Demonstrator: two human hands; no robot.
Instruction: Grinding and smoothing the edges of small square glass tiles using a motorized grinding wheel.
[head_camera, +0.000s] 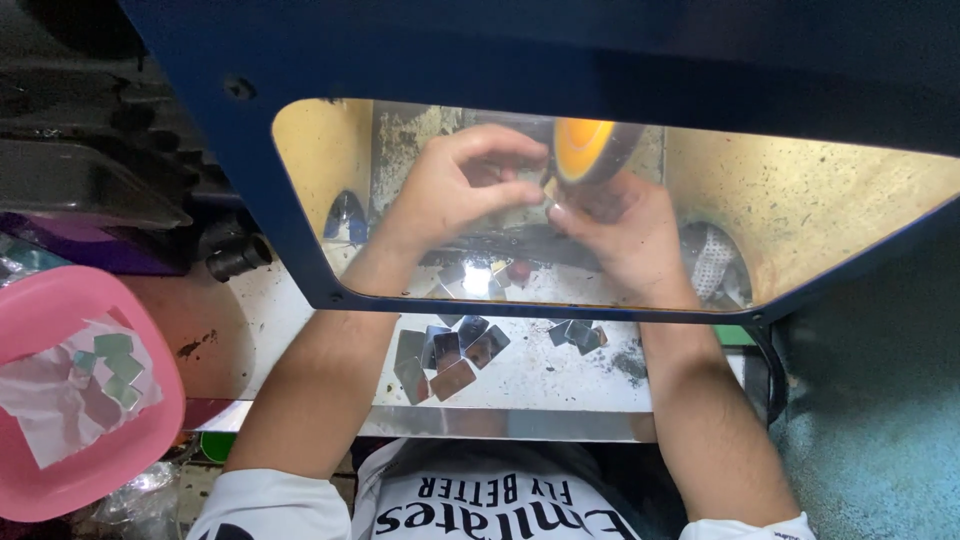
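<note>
Both hands, left hand and right hand, pinch a small metal plate (thin, stiff, probably slippery) by its edges against the orange polishing wheel.

A pink bowl holding small pale plates sits left, beside a black tray.
</note>
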